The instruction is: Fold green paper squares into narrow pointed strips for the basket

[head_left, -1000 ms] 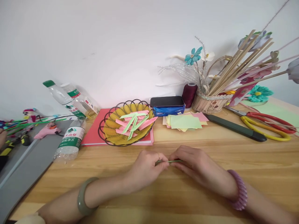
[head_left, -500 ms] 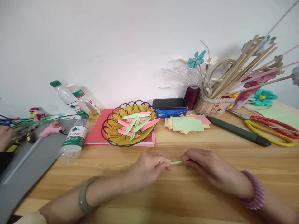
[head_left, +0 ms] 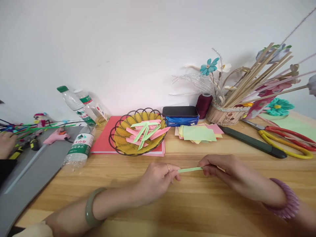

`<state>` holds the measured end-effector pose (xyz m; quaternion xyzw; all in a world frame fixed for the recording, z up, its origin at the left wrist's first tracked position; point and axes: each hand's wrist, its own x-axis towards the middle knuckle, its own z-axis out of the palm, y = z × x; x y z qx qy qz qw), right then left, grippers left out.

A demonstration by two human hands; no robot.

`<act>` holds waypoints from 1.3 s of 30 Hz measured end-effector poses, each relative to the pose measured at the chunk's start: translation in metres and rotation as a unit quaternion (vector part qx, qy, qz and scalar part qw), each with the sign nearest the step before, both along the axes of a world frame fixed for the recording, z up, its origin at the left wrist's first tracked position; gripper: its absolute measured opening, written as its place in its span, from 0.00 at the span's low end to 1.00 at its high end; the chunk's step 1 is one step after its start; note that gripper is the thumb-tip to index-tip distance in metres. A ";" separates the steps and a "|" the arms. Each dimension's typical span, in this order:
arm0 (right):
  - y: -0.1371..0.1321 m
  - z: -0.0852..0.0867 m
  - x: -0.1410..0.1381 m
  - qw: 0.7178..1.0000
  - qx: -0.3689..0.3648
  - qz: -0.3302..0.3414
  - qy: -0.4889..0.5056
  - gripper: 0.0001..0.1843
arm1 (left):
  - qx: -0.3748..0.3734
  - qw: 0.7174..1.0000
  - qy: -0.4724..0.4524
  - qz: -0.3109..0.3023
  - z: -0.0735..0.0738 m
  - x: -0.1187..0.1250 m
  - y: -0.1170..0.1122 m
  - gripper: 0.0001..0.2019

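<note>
Between my hands, a narrow green paper strip point(head_left: 190, 170) is held just above the wooden table. My left hand point(head_left: 160, 177) pinches its left end, and my right hand point(head_left: 222, 168) pinches its right end between thumb and fingers. The fingers hide both ends of the strip. Beyond my left hand, a yellow woven basket point(head_left: 120, 140) with a dark looped rim holds several folded pink and green paper strips point(head_left: 145, 133). A loose pile of pastel paper slips point(head_left: 199, 133) lies beyond my right hand.
Red paper point(head_left: 101, 141) lies under the basket. Plastic bottles point(head_left: 80, 146) stand or lean at left, beside a grey mat point(head_left: 37, 174) with a pink glue gun point(head_left: 56, 136) and another person's hand point(head_left: 6, 144). A green-handled cutter point(head_left: 254, 141) and scissors point(head_left: 283, 143) lie right.
My right hand has slid to the right along the green strip, so more of it shows between my hands. My left hand stays nearly in place. The view has shifted slightly.
</note>
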<state>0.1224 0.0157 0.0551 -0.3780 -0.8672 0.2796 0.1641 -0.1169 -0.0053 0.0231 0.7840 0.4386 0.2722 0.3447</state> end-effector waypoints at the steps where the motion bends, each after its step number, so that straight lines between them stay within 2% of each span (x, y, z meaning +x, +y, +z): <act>1: 0.002 0.001 0.006 1.000 0.023 -0.011 -0.004 0.14 | -0.012 1.000 -0.001 0.018 -0.001 -0.001 0.001 0.13; 3: 0.007 0.003 0.020 0.994 0.094 -0.058 -0.004 0.11 | -0.032 0.998 -0.009 0.053 -0.003 -0.004 0.002 0.13; 4: 0.009 0.005 0.027 0.985 0.136 -0.103 0.006 0.09 | -0.035 0.998 -0.015 0.058 -0.003 -0.005 0.002 0.13; 6: 0.013 0.011 0.034 0.959 0.217 -0.180 0.029 0.09 | -0.025 0.999 -0.023 0.031 -0.002 -0.005 0.000 0.12; 8: 0.016 0.020 0.025 0.935 0.278 -0.216 0.045 0.09 | -0.005 0.999 -0.029 -0.021 0.000 -0.003 -0.002 0.11; 10: 0.022 0.030 0.000 0.913 0.348 -0.203 0.064 0.07 | 0.015 0.998 -0.032 -0.058 0.000 0.000 -0.005 0.10; 12: 0.031 0.038 -0.035 0.902 0.390 -0.179 0.058 0.08 | 0.033 0.997 -0.033 -0.067 -0.001 0.001 -0.007 0.10; 15: 0.046 0.042 -0.082 0.913 0.396 -0.099 -0.013 0.11 | 0.055 0.996 -0.032 -0.060 -0.003 0.000 -0.006 0.10; 17: 0.052 0.041 -0.096 0.916 0.395 -0.056 -0.046 0.13 | 0.063 0.996 -0.031 -0.060 -0.004 -0.001 -0.005 0.10; 20: 0.052 0.033 -0.081 0.915 0.392 -0.047 -0.078 0.15 | 0.070 0.995 -0.024 -0.067 -0.005 -0.001 -0.003 0.10; 25: 0.055 0.007 -0.015 0.906 0.381 -0.136 -0.129 0.15 | 0.080 0.992 -0.019 -0.099 -0.007 0.003 -0.004 0.11; 28: 0.059 -0.012 0.010 0.906 0.366 -0.134 -0.168 0.18 | 0.078 0.991 -0.007 -0.108 -0.007 0.005 -0.005 0.12; 32: 0.057 -0.026 0.019 0.913 0.340 -0.099 -0.203 0.18 | 0.053 0.994 -0.005 -0.094 -0.006 0.003 -0.004 0.12; 36: 0.055 -0.026 0.018 0.910 0.350 -0.081 -0.206 0.19 | 0.042 0.995 0.009 -0.094 -0.005 0.001 0.000 0.11; 39: 0.049 -0.023 0.019 0.901 0.380 -0.082 -0.191 0.18 | 0.112 0.990 0.004 -0.088 -0.004 -0.001 0.001 0.11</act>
